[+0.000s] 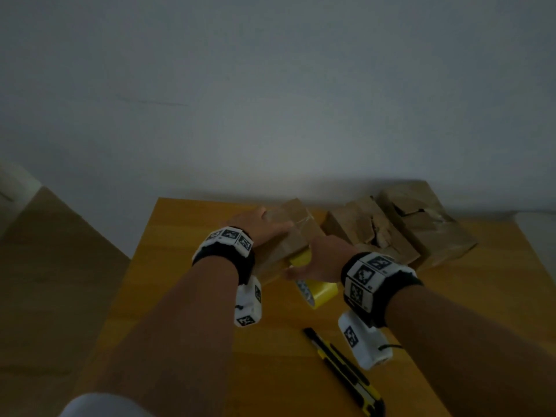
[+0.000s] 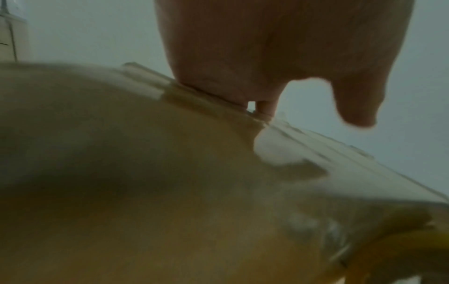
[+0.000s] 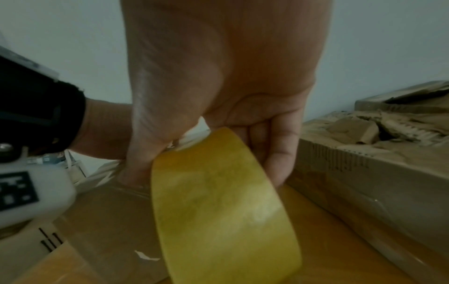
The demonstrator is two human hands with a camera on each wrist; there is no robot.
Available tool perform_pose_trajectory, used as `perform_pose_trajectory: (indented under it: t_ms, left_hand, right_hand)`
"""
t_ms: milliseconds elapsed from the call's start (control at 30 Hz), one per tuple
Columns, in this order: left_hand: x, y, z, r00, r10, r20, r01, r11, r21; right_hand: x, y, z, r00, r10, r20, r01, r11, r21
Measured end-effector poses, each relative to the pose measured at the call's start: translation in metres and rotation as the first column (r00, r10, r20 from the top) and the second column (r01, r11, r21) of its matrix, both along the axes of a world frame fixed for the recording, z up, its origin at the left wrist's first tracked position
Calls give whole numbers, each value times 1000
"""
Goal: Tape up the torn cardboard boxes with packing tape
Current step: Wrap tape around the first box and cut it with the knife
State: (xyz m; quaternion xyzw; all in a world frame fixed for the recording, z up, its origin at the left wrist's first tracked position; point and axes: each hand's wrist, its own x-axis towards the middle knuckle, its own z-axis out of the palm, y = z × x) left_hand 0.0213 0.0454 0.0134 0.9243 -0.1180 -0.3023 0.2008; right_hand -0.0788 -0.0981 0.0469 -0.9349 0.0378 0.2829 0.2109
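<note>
A small cardboard box (image 1: 296, 219) lies on the wooden table (image 1: 186, 266), with clear tape across its top. My left hand (image 1: 260, 222) presses flat on the box top; the left wrist view shows its fingertips (image 2: 264, 107) touching the cardboard (image 2: 121, 153) and the thumb hanging free. My right hand (image 1: 323, 257) grips a yellow packing tape roll (image 1: 316, 291) against the box's near end. In the right wrist view the thumb and fingers (image 3: 279, 153) curl round the tape roll (image 3: 218, 207), next to the box (image 3: 109, 221).
Two torn cardboard boxes (image 1: 368, 231) (image 1: 424, 224) stand at the back right, close to the right hand; one torn box (image 3: 364, 153) shows ragged flaps. A black and yellow utility knife (image 1: 340, 365) lies near the table's front. A wall rises behind the table.
</note>
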Motion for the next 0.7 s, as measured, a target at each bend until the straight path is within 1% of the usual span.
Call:
perform_pose_trajectory:
  t_ms: [67,133,200,267,300,333,367,400,467,533,567,633,700]
  left_hand:
    - [4,1,-2,1000,-22,11,22,1000,-10]
    - [8,0,-1,998,-61,23,61,997,-35]
    - [11,-4,2,991,-123,42,125,991,-43]
    - [12,-11,5,976,-214,41,216,975,-47]
    - [12,-14,5,968,-249,28,250,967,-49]
    - [12,-16,5,963,-269,10,269,962,-54]
    - [12,-18,7,962,-274,-10,273,960,-62]
    - [12,-19,8,961,-275,-17,273,958,-87]
    - [12,-16,8,975,-224,8,222,957,-189]
    - [13,-8,6,995,-84,47,94,946,-310]
    - [13,-3,5,997,-21,80,47,941,-336]
    - [11,8,8,979,70,192,0,939,-343]
    - [5,20,19,939,177,295,-57,926,-373]
  right_hand:
    - [0,-3,4,1000,10,-14,-10,1000,-4]
    - [5,-8,4,1000,15,11,-14,997,-78]
    - [13,-17,3,993,-33,115,56,977,-208]
    - [18,-23,6,964,-39,264,122,945,-304]
    - [20,-25,5,944,-34,328,136,947,-292]
    - [22,-28,2,942,-24,336,117,958,-262]
    - [22,-29,-1,954,-1,300,72,972,-226]
    - [23,-29,-8,973,10,229,34,983,-183]
    - [21,-25,-19,994,28,108,-8,983,-182]
    - [21,-23,-28,995,-13,100,33,979,-204]
    - [23,-22,-28,994,-45,102,65,976,-207]
    - [28,-18,-26,990,-97,105,117,970,-212]
    - [34,-18,-27,987,-132,95,150,964,-221]
